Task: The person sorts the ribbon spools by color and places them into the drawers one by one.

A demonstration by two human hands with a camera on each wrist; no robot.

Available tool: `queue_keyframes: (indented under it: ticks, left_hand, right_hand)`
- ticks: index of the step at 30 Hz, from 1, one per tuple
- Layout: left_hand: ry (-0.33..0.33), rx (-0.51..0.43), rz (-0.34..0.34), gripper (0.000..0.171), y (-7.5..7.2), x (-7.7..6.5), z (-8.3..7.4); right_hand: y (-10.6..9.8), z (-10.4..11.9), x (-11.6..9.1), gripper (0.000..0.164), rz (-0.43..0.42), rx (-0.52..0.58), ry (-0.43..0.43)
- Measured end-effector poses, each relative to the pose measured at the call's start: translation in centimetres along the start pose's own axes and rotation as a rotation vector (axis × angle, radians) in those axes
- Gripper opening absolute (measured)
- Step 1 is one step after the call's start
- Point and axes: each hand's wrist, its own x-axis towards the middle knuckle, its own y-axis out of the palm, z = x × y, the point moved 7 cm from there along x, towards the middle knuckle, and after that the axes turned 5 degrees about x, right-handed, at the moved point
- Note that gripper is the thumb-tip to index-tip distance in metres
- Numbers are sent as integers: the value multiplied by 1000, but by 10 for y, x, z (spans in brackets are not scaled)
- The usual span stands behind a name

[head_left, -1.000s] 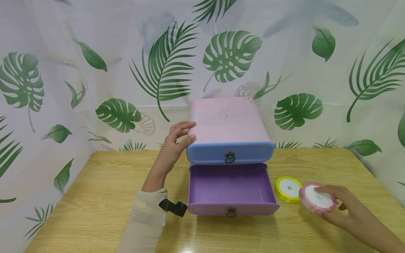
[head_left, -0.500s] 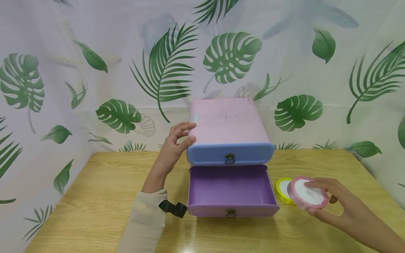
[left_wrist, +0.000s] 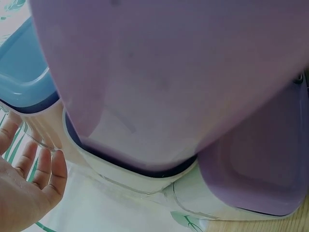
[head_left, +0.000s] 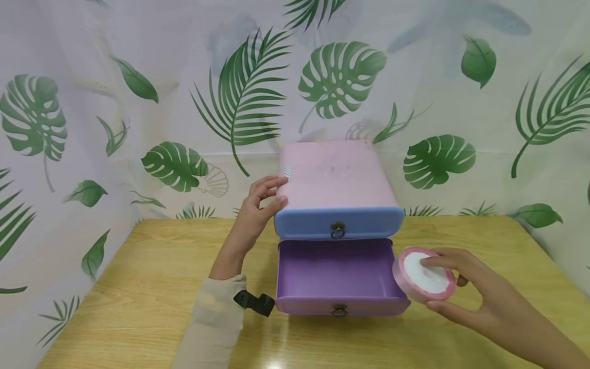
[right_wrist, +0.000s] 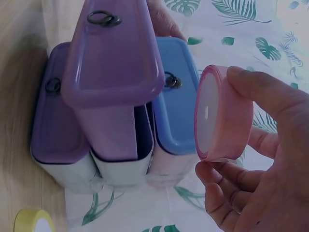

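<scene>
A roll of pink ribbon with a white core is pinched between the thumb and fingers of my right hand. It is held up at the right side of the pulled-out purple drawer, overlapping its edge in the head view. No contents show inside that drawer. My left hand rests its fingertips on the left edge of the drawer unit's pink top. Above the pulled-out drawer, the blue drawer is closed. The right wrist view shows another purple drawer closed at the bottom.
A roll of yellow ribbon lies on the wooden table, hidden behind the pink roll in the head view. A leaf-printed cloth hangs behind the unit. The left wrist wears a black strap.
My right hand has carried the pink ribbon roll leftward and slightly up, from beside the yellow roll to the drawer's right edge. The left hand keeps its place on the unit.
</scene>
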Motion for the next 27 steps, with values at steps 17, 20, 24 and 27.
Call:
queue_keyframes:
  ticks: [17,20,24,27]
  left_hand:
    - [9,-13,-17,44,0,2,-3]
    - [6,-18,-18,44,0,2,-3]
    - [1,-17,-14,44,0,1,-1]
    - [-2,-9,-14,44,0,1,1]
  right_hand:
    - [35,28,36,66,63,87,-61]
    - [43,30,39,64,67,112,-64]
    - [52,34,41,61,66,149,-108]
    - [58,35,43,58,79,142,-108]
